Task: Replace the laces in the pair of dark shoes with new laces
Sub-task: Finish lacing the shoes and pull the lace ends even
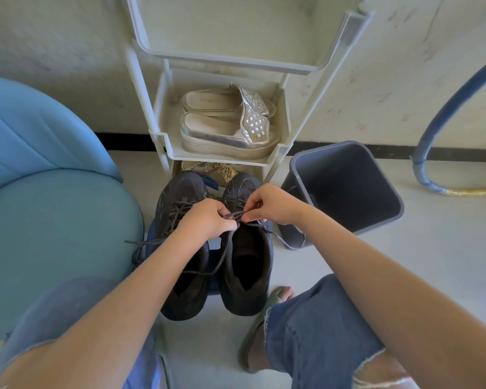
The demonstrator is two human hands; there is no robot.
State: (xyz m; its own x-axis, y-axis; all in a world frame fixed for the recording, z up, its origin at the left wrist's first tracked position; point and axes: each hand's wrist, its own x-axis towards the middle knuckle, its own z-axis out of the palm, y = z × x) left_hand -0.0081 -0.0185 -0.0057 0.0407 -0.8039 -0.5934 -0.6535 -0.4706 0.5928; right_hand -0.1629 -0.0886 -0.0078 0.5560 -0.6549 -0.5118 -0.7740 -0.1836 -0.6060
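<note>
Bare floor (446,242) lies open at right. The bin (348,192) blocks upper right, the rack (216,160) the top, the chair (54,234) the left.

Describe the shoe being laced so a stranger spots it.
Find the pale plastic shoe rack; two dark sneakers sit before it. Take the sneaker beside the grey plastic bin, its speckled lace pinched by left hand and right hand.
</note>
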